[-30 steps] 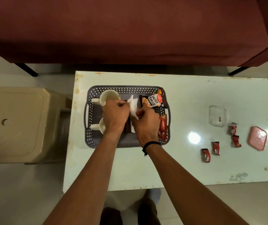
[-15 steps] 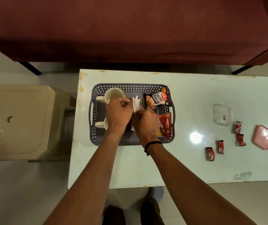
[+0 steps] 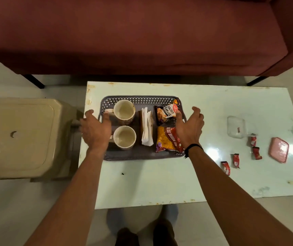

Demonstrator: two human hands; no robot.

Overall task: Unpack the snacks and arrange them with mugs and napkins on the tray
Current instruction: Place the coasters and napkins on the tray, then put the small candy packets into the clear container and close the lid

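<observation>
Both hands, left hand (image 3: pixel 96 129) and right hand (image 3: pixel 189 126), spread open beside tray (image 3: pixel 138 100).

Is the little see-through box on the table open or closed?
Open. The clear box has no lid on; its pink lid lies apart on the table.

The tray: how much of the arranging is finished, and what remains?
Done: two mugs, napkins and two snack packets sit in the tray. In hand: nothing; the left hand and right hand are open at its sides. Left: four small red packets lie on the table.
</observation>
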